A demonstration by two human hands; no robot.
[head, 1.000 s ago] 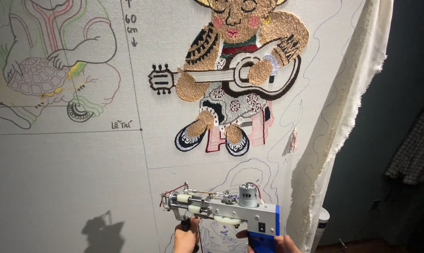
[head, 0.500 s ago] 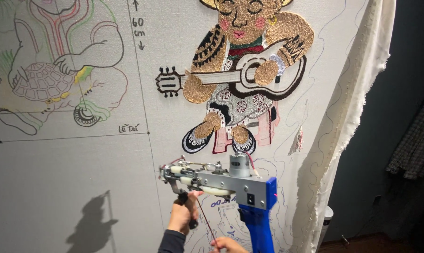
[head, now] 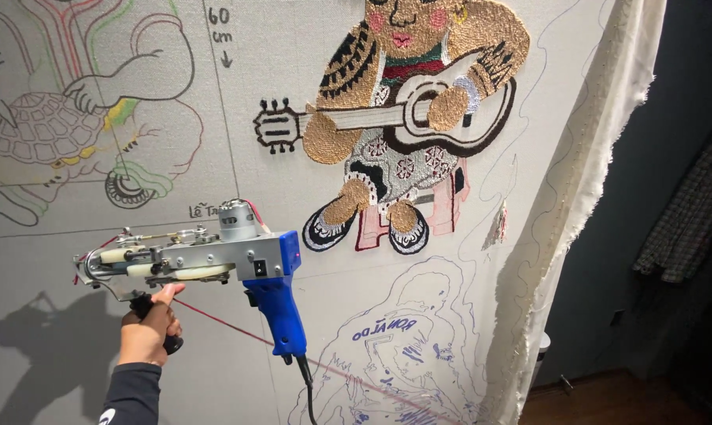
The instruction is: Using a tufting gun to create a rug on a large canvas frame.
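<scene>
- Tufting gun (head: 206, 256): a grey metal body with a silver motor on top and a blue pistol grip (head: 281, 315), held level in front of the stretched cloth, needle end to the left, low and left of centre in the view.
- Left hand (head: 147, 330): clenched around the gun's black front handle, thumb raised against the underside of the body; a dark sleeve (head: 131, 393) covers the wrist.
- Right hand: not in view. A second ago both hands were under the gun and the right held the blue grip; now that grip hangs free, so the left hand alone carries the tool.
- Change of position: the gun has moved left and somewhat up along the cloth since the earlier frames, away from the blue outline drawing (head: 403, 346) it then overlapped; it is probably not stitching at this instant, though contact of the needle with the cloth cannot be made out.
- Red yarn (head: 238, 330): runs from the gun down to the right across the cloth; a black power cord (head: 307, 393) drops from the base of the blue grip.
- Backing cloth (head: 72, 370): pale grey, upright, bearing a finished tufted guitar player (head: 407, 118) above, a line drawing of a figure with a turtle (head: 45, 126) at upper left, and the gun's shadow at lower left.
- Room: a frayed cream edge of cloth (head: 600, 157) hangs at right; beyond it a dark wall, a checked garment (head: 686, 212) and a wooden floor (head: 600, 401).
</scene>
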